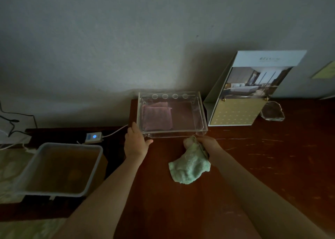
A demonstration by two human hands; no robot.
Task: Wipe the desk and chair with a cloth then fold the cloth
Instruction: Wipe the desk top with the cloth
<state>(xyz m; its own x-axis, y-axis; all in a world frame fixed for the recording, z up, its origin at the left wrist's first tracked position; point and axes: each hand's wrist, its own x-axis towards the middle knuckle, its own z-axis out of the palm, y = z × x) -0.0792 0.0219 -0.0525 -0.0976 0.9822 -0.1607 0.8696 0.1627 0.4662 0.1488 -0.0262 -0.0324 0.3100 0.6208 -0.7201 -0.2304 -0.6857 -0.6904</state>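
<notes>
Green cloth (190, 166) in right hand (208, 144); left hand (136, 143) grips tray (174, 132).

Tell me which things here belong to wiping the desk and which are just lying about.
For the job: green cloth, gripped by the right hand; desk; clear tray, held at its near-left corner by the left hand.
Lying about: pink cloth in the tray; brochure stand; clear ornament; white tub; switch box with blue light.
</notes>
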